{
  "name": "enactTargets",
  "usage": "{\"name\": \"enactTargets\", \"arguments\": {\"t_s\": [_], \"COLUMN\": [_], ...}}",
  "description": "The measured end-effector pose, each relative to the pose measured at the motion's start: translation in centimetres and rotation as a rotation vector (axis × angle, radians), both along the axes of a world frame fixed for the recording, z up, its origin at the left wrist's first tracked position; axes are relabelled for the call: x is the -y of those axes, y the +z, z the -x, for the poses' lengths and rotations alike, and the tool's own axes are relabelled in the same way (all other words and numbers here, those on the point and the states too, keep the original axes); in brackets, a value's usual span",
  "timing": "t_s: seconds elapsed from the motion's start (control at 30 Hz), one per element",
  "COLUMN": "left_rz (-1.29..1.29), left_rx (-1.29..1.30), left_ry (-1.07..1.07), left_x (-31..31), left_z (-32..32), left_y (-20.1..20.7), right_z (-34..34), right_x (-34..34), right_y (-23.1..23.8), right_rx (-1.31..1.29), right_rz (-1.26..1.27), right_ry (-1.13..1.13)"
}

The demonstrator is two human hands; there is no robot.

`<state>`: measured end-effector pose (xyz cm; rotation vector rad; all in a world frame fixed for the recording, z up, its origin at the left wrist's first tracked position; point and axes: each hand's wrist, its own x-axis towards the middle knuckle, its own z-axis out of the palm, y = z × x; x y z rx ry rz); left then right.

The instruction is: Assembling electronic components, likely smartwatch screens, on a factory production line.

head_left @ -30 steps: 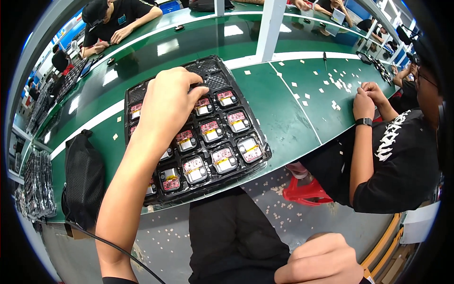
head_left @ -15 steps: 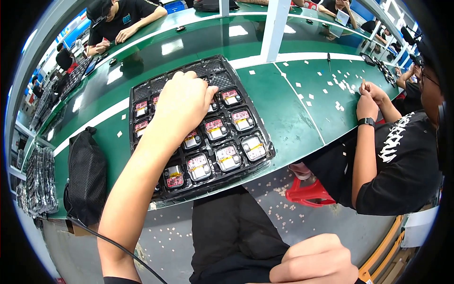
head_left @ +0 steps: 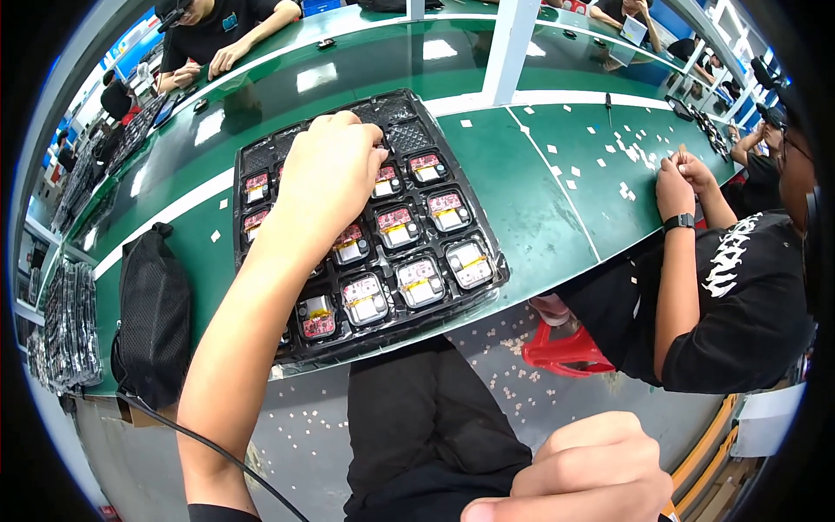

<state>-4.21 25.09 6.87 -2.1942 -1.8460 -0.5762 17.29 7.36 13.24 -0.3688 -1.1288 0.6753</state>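
Note:
A black plastic tray [head_left: 416, 329] with square pockets lies on the green table in front of me. Several pockets hold small devices [head_left: 397, 226] with a red circuit board, a silvery block and yellow tape. My left hand [head_left: 335, 165] reaches over the tray's far half, its fingers curled down into the upper pockets. The hand itself hides its fingertips and anything between them. Down by my lap, at the lower right, my right hand [head_left: 591, 474] is closed, fingers folded and thumb showing. Whatever it may hold is out of sight.
A black mesh bag [head_left: 155, 317] sits left of the tray, near a stack of trays [head_left: 71, 326]. A dark cable [head_left: 217, 448] crosses my left forearm. Small pale squares [head_left: 639, 157] lie scattered rightward, where a co-worker [head_left: 731, 287] sits by a red stool [head_left: 565, 350]. A white post [head_left: 509, 56] rises beyond.
My right hand has risen slightly and turned, so its thumb now shows. My left hand has shifted a little farther over the tray. The view has moved slightly.

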Motion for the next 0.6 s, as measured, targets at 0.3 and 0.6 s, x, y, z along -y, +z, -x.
{"name": "enactTargets", "arguments": {"t_s": [0.3, 0.6], "left_rz": [-0.131, -0.044], "left_rx": [0.187, 0.349], "left_ry": [-0.128, -0.13], "left_x": [7.3, 14.5], "left_z": [-3.6, -5.2], "left_y": [2.7, 1.5], "right_z": [-2.4, 0.3], "right_x": [0.2, 0.6], "right_y": [5.5, 0.9], "right_rx": [0.69, 0.201], "right_rz": [0.414, 0.184], "right_ry": [0.284, 0.019]}}
